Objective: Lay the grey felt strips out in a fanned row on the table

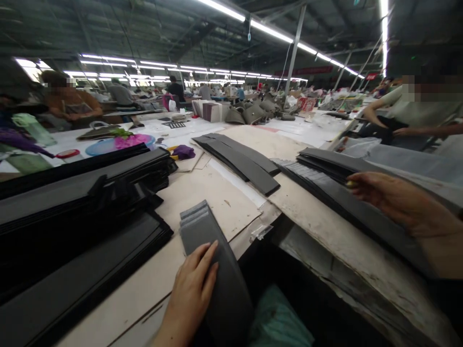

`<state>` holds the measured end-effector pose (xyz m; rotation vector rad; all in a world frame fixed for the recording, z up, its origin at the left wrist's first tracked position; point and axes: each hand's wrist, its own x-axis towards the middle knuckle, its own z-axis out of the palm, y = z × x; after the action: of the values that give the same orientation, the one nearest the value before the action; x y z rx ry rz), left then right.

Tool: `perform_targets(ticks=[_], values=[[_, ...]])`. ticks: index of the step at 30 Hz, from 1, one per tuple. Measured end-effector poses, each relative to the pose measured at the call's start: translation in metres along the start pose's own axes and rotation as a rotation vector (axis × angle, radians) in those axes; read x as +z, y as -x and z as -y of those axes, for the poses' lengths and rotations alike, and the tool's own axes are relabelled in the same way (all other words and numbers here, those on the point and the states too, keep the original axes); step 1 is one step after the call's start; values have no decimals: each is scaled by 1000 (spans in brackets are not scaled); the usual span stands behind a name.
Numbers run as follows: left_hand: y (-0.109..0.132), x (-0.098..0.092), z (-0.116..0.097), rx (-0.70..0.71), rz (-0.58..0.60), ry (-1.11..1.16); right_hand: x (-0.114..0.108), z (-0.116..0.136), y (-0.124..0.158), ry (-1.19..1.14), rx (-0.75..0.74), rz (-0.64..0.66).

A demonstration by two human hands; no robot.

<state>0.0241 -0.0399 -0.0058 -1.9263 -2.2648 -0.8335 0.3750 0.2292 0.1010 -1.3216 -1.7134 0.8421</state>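
My left hand (190, 289), fingers slightly apart, rests on the stack of long dark-grey flat strips (229, 279) running lengthwise away from me over the pale table's (224, 188) near edge, while my right hand (392, 202), curled, perhaps pinching something, is nearer the fanned grey strips (333, 193) toward the right edge.

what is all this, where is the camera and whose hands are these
There's no machine here: one camera, worn on a person's head, looks forward and down at that person's two bare hands. The left hand rests on a fanned stack of grey strips. The right hand is over another fanned stack; blur hides whether it touches or holds anything. Grey pieces lie farther forward on the pale work surface, with thick dark stacks to the left. Other people appear beyond.
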Motion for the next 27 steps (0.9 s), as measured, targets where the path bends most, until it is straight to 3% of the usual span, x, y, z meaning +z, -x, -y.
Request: perform_targets(ticks=[2, 5, 8, 10, 14, 27], values=[[0, -2, -2, -7, 11, 12, 61, 29, 21, -247, 2, 315], [0, -2, -3, -23, 17, 29, 151, 54, 59, -265, -83, 716], [2, -1, -3, -24, 23, 31, 222, 61, 94, -390, -193, 926], [3, 1, -2, -19, 33, 29, 253, 63, 110, -525, -189, 1006], [4, 1, 0, -33, 48, 38, 278, 63, 123, -713, -133, 1014], [1, -1, -3, -52, 102, -4, 286, 65, 123, -730, 56, 908]])
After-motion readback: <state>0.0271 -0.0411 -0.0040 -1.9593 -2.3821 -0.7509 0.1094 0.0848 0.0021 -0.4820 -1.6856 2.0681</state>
